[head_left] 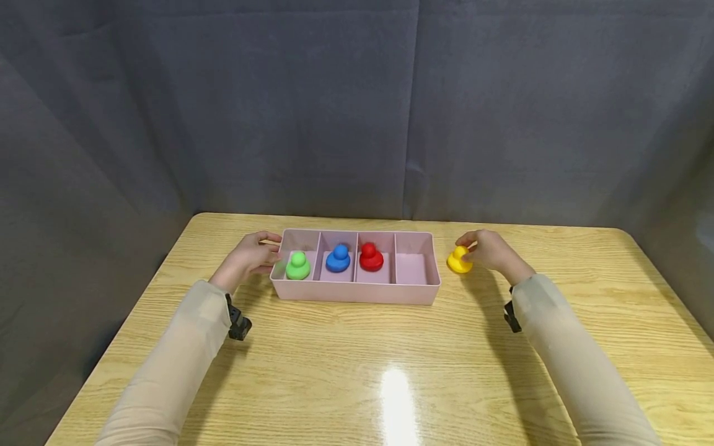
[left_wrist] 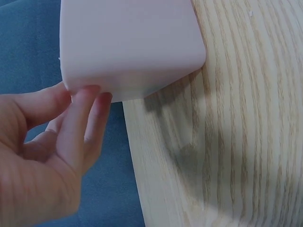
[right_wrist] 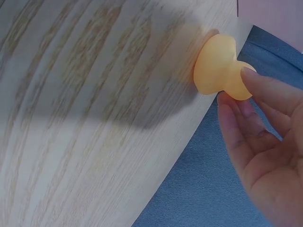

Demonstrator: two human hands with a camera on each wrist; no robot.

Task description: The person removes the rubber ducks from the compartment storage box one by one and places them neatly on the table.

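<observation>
The yellow piece point(head_left: 460, 260) stands on the worktop point(head_left: 390, 371) just right of the tray point(head_left: 357, 291), beside its empty end compartment. The right hand point(head_left: 491, 251) pinches its knob; the left hand point(head_left: 251, 257) steadies the tray's opposite end with its fingertips.

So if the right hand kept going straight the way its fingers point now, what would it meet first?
The right hand already touches the yellow knob-topped plastic piece. Pushing on leftward, it would probably next meet the pink plastic tray's end wall, by its empty compartment.
</observation>
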